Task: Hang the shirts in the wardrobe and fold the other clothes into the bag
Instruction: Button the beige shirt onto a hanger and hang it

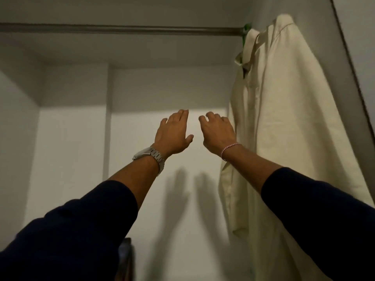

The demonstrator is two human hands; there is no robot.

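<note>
A cream shirt (284, 118) hangs on a green hanger (246, 29) at the right end of the metal wardrobe rail (121, 29). Both my arms reach up into the wardrobe. My left hand (174, 132), with a metal watch on its wrist, is raised with straight fingers and holds nothing. My right hand (218, 132), with a red-and-white wrist cord, has loosely curled fingers and is empty. It hovers just left of the shirt's front edge, apart from it.
The wardrobe's white back wall (162, 94) carries the shadows of my hands. A vertical divider (108, 118) runs down left of centre. A dark object (126, 258) shows at the bottom edge. The wardrobe's right edge (355, 78) slants past the shirt.
</note>
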